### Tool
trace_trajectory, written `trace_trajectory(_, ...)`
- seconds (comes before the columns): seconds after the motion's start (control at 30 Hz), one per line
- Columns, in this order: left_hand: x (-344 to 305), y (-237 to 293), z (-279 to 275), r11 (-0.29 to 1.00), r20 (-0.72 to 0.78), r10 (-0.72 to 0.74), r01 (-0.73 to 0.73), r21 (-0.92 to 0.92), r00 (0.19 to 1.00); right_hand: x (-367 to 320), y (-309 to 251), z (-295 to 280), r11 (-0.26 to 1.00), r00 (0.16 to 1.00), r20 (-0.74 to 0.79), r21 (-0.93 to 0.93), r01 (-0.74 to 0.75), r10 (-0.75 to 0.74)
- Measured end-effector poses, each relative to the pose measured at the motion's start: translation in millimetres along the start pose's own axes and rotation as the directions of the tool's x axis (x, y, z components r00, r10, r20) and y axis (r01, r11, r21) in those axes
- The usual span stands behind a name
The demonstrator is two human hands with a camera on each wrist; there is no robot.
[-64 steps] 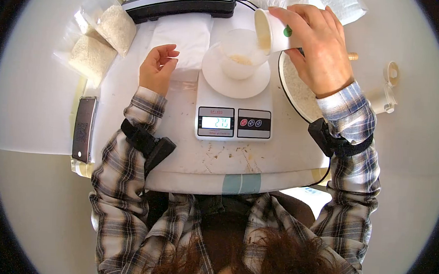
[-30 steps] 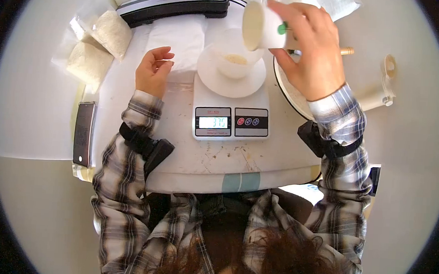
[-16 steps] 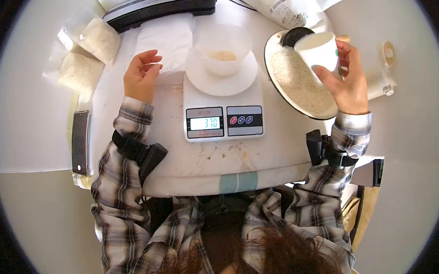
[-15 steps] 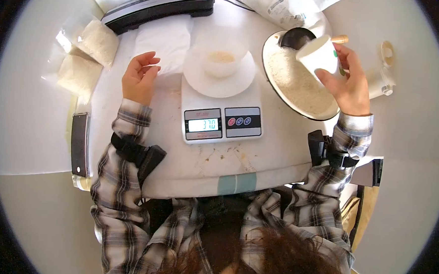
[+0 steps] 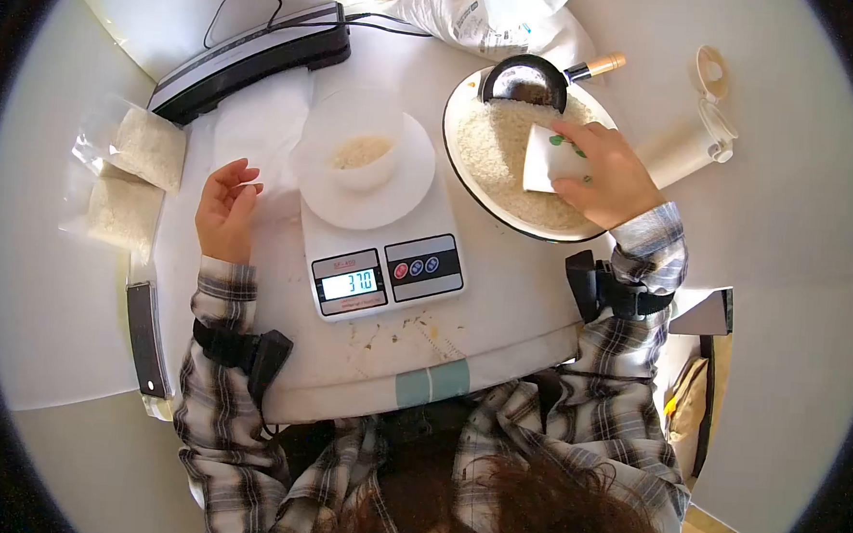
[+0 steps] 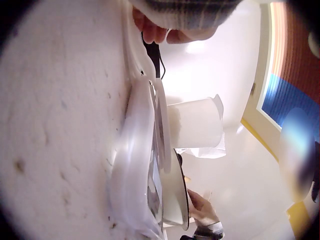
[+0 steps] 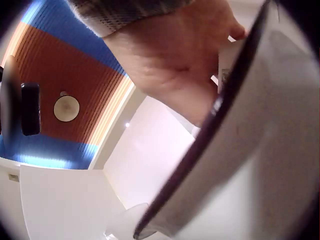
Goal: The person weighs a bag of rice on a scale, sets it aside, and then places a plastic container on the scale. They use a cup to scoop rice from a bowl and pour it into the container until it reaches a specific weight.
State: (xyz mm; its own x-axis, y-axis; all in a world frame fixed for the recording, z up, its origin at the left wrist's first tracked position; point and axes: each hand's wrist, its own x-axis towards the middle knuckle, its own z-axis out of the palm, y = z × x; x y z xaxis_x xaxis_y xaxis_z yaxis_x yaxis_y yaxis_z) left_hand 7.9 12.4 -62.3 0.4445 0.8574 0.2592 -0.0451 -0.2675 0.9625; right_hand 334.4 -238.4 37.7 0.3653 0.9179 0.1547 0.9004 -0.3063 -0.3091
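White paper-like cup (image 5: 551, 162) in its grip, a person's right hand (image 5: 613, 175) leans over a dark-rimmed basin (image 5: 471, 194) of pale grain (image 5: 495, 149), thumb and fingers clamped around the cup's side. The cup is tilted with its lower end against the grain, a hold that seems to suit scooping; its mouth is hidden, so how much it contains cannot be told. A black ladle (image 5: 525, 82) rests in the basin, its wooden handle propped over the rim, apparently within easy reach.

The left hand (image 5: 227, 208), relaxed with fingers loosely bent, holds nothing beside a kitchen scale (image 5: 444, 210) on the bench (image 5: 511, 305). On the scale, a translucent tub (image 5: 364, 178) with some grain inside stands on a white plate (image 5: 416, 169), likely placed there so that its contents can be weighed.

The lit display (image 5: 350, 283) shows the digits 370, though any decimal point is too small to confirm. Above it the scale is marked "SF-400"; smaller print below is illegible. Green leaf-like marks decorate the cup, with no word readable. Printing on the clear bag (image 5: 502, 24) behind the basin is likewise too small to read.
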Motion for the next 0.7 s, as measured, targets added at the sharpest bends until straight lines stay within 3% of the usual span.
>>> trace_trajectory(0.13,-1.3,4.4,0.4,1.000,0.013,-0.025,0.025,0.016,1.000,2.6,-7.1,6.7,0.997,0.999,0.030,0.068,0.032,-0.034)
trace_trajectory(0.23,-2.2,5.3,1.1,1.000,0.007,-0.021,0.021,0.008,1.000,6.8,-12.0,10.1,0.997,0.995,0.060,-0.024,-0.079,0.081)
trace_trajectory(0.3,-2.0,5.3,2.2,1.000,-0.012,-0.020,0.020,0.014,1.000,9.2,-6.1,19.0,1.000,1.000,-0.007,0.018,0.019,-0.019)
trace_trajectory(0.4,-1.9,8.3,5.1,1.000,-0.040,-0.021,0.022,0.011,0.999,11.8,-2.7,27.9,0.995,0.998,-0.042,0.088,0.048,-0.045)
trace_trajectory(0.5,-2.5,9.4,6.1,1.000,-0.039,-0.027,0.027,0.011,0.999,10.3,-7.1,24.4,0.999,0.999,-0.037,-0.015,0.038,-0.039)
trace_trajectory(0.63,-2.5,10.7,6.2,0.999,-0.041,-0.040,0.041,0.020,0.998,10.0,-2.7,28.2,0.998,0.992,-0.106,-0.022,0.062,-0.064)
trace_trajectory(0.7,-2.1,11.6,6.5,0.999,-0.041,-0.038,0.040,0.033,0.998,9.8,-3.4,23.0,0.992,0.997,-0.080,0.129,0.007,0.004)
